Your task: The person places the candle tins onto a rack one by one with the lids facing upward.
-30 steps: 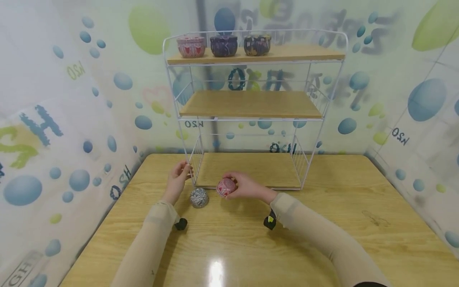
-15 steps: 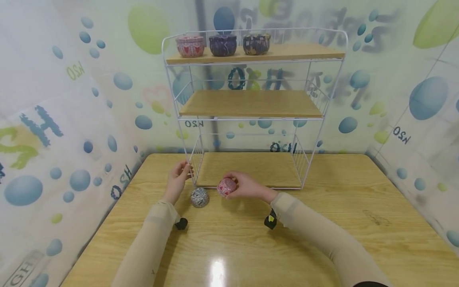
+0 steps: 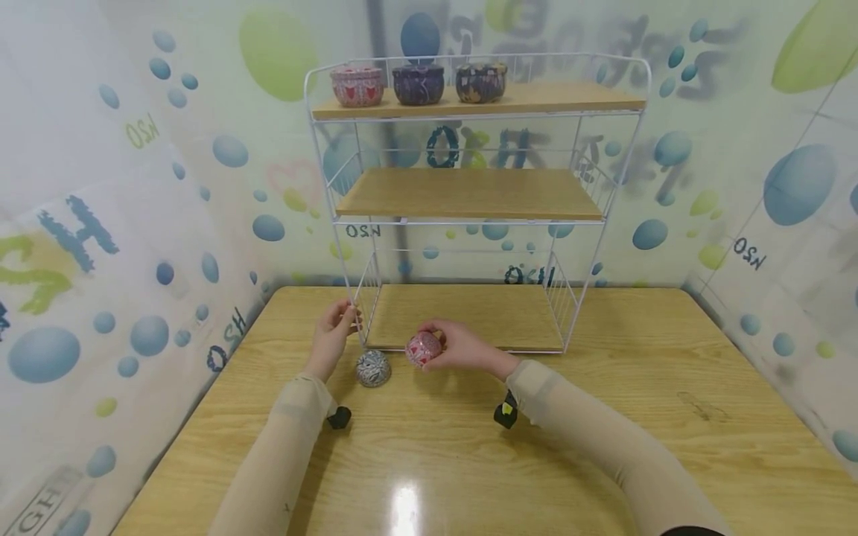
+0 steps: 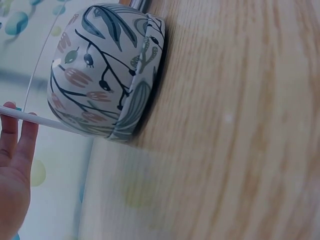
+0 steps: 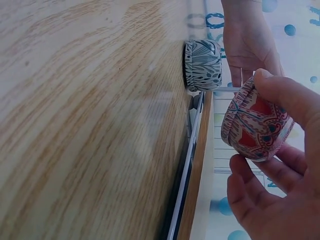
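My right hand [image 3: 462,347] grips a small red patterned tin [image 3: 423,348] just above the table, in front of the white wire rack's [image 3: 469,195] bottom shelf. In the right wrist view the thumb and fingers [image 5: 280,200] wrap round that tin [image 5: 255,122]. My left hand [image 3: 333,335] rests with straight fingers [image 4: 15,150] against the rack's front left wire. A grey leaf-patterned tin [image 3: 372,368] sits on the table just below and right of that hand, next to the rack's corner. It shows large in the left wrist view [image 4: 105,75] and small in the right wrist view [image 5: 202,65].
The three-tier rack stands at the back of the wooden table [image 3: 603,417]. On its top shelf stand a pink tin [image 3: 357,85], a dark blue tin [image 3: 418,83] and a dark floral tin [image 3: 480,82]. Patterned sheeting surrounds the table on three sides.
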Available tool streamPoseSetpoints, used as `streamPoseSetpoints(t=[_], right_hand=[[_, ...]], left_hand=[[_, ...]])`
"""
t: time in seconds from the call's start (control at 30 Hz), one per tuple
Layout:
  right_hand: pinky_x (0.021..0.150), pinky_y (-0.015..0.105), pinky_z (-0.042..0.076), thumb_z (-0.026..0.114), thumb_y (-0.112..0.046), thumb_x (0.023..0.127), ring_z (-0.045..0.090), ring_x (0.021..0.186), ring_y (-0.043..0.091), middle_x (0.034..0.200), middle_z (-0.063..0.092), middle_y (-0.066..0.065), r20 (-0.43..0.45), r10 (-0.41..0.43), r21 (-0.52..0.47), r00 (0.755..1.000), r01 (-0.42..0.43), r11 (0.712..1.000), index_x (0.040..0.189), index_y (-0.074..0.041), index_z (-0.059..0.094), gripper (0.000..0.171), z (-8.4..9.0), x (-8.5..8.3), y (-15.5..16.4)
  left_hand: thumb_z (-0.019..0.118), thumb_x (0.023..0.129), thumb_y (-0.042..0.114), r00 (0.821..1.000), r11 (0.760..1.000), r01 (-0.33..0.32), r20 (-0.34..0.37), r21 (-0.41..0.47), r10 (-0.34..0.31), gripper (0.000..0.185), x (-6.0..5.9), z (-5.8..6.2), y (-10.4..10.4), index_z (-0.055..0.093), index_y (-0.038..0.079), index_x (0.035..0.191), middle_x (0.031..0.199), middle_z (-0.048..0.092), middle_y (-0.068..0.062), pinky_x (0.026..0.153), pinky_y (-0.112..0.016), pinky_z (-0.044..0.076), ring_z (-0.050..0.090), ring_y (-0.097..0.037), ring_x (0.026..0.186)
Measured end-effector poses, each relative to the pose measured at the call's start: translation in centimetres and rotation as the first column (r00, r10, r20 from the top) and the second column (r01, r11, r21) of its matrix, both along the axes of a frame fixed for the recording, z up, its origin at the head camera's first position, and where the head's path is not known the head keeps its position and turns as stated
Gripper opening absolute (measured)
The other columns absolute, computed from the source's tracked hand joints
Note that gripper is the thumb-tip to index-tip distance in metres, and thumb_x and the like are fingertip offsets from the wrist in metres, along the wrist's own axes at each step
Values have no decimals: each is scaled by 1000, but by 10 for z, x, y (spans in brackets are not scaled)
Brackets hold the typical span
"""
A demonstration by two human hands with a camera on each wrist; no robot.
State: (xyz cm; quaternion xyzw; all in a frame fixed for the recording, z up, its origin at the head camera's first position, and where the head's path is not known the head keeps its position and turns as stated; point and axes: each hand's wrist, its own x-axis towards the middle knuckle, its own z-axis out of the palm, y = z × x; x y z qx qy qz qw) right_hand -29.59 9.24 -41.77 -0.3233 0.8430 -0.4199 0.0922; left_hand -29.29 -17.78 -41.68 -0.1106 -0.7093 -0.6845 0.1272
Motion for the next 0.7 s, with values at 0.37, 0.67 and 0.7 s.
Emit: streamPoseSetpoints(t=[0.37, 0.67, 0.7], right_hand=[[77, 29, 53, 84, -15, 75, 60, 93, 16, 121, 55, 9, 35, -2, -3, 999, 2, 1000, 135, 0, 49, 70, 0, 0, -1], [77, 29, 53, 83, -15, 76, 59, 92, 17, 126, 54, 12, 8, 3, 22, 1000, -3, 1000, 138, 1, 46, 74, 1, 2, -2], [77, 29, 53, 83, -15, 76, 59, 93, 17, 126, 54, 13, 6, 4, 24, 1000, -4, 1000, 138, 1, 47, 74, 1, 2, -2]], left_hand=[[49, 102, 12, 1000, 1000, -10, 16, -17, 10, 23, -15, -18, -7, 53, -8, 113, 107, 55, -28, 85, -34, 55, 58, -35, 99], [54, 101, 24, 1000, 1000, -9, -15, -20, 9, 28, -21, -25, -9, 56, -1, 112, 108, 53, -29, 84, -32, 55, 57, -36, 99], [54, 101, 25, 1000, 1000, -9, -15, -21, 9, 29, -21, -24, -9, 55, -2, 112, 109, 52, -31, 84, -32, 55, 57, -36, 99]])
